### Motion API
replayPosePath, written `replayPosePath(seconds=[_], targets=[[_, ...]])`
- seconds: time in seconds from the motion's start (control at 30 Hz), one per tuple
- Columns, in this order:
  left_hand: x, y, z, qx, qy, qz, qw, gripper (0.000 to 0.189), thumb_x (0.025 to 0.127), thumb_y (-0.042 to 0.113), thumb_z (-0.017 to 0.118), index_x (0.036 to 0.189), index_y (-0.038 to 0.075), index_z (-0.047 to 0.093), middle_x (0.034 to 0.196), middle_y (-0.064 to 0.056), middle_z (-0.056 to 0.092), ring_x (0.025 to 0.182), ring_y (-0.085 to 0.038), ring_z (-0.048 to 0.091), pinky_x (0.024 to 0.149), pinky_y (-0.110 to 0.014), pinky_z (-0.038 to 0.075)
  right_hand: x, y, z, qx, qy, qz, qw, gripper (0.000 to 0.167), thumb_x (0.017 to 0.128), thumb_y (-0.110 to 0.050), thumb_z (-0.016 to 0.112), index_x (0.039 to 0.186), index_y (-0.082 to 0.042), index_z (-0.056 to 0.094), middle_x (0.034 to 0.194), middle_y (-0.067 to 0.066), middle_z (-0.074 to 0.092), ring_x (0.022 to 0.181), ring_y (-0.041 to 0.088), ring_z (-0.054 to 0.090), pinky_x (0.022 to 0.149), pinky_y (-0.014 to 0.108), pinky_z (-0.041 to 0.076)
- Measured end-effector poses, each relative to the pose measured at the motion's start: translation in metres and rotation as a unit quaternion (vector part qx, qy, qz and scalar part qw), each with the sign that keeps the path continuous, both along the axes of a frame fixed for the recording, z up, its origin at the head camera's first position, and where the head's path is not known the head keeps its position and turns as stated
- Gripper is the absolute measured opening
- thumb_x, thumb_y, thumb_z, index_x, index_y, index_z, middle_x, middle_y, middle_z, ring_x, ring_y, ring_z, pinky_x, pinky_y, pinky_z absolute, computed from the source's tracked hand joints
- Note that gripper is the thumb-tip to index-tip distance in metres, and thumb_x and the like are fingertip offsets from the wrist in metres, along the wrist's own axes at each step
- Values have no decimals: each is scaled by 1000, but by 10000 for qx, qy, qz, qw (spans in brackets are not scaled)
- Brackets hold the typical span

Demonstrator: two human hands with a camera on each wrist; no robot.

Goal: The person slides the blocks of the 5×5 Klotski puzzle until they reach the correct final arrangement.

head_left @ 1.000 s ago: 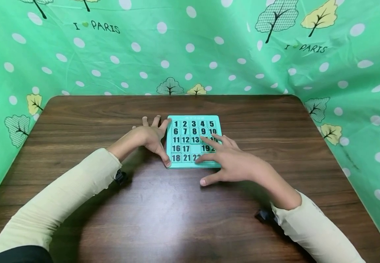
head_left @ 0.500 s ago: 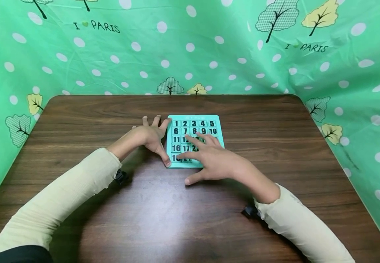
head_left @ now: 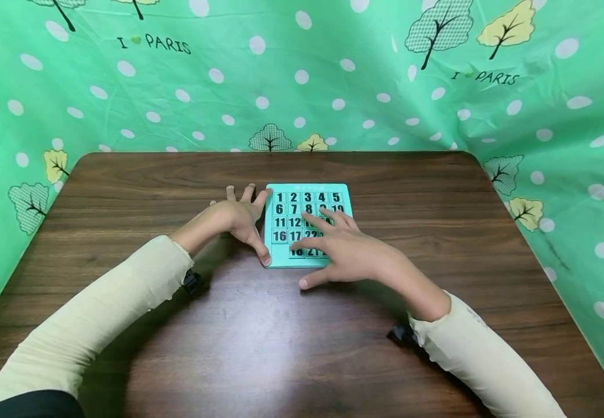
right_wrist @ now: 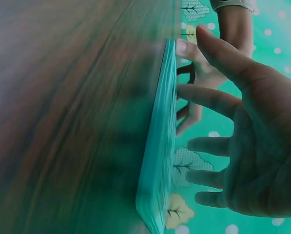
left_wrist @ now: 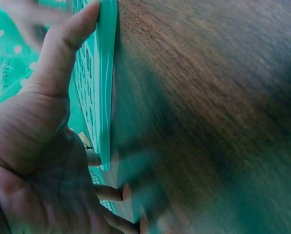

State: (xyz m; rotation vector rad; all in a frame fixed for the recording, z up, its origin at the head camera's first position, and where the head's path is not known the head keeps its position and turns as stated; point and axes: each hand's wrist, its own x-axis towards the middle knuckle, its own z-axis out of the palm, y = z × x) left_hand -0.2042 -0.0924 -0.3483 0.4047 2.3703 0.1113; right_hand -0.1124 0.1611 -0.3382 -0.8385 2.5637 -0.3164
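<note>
A turquoise sliding number puzzle (head_left: pixel 291 187) lies flat on the table in the head view, its black-numbered tiles set in rows. My left hand (head_left: pixel 240 217) spans its left edge with spread fingers; the thumb rests on the near left corner and the forefinger touches the far left corner. Over the right part of the board is my right hand (head_left: pixel 351 252), fingers extended, its forefinger at the 18 tile (head_left: pixel 297 253). The bottom-left slot shows no tile. Several right-hand tiles are hidden under that hand. From the right wrist view, the other right fingers hover above the puzzle's face.
The brown wood-grain table (head_left: pixel 249 337) surrounds the puzzle. Behind it and at both sides hangs a green dotted curtain (head_left: pixel 302 58) with tree prints. Dark wrist devices show under both pale sleeves (head_left: pixel 124 284).
The 22 tile has moved up a row, then the 18 and 21 tiles have slid right, leaving the gap at bottom left. My right hand went left, then slightly right. My left hand stayed put.
</note>
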Motion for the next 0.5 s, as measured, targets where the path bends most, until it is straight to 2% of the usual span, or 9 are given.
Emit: replayPosePath(seconds=[0.2,0.37,0.5], targets=[[0,0,-1,-58,15,-2,10000,172,67,74,102,180,30,-20,188,-23,-21,168,-67,-20,126,-94,13,-10,-17,-8,96,10,-116,9999,87,95,-74,80,170,-38,53,192,11,9,177,50,6,139,76,6],[1,0,-2,-42,-24,5,10000,172,67,73,102,180,30,-20,188,-23,-21,168,-66,-21,126,-95,11,1,-13,-7,167,-308,100,9993,86,95,-76,78,169,-40,54,193,8,9,177,49,3,138,78,6],[1,0,-1,-56,46,-9,10000,173,66,73,103,180,30,-20,188,-23,-21,168,-67,-20,125,-95,12,3,1,-5,-43,-67,-31,10000,82,94,-74,80,165,-37,59,192,11,12,176,51,7,137,80,7]])
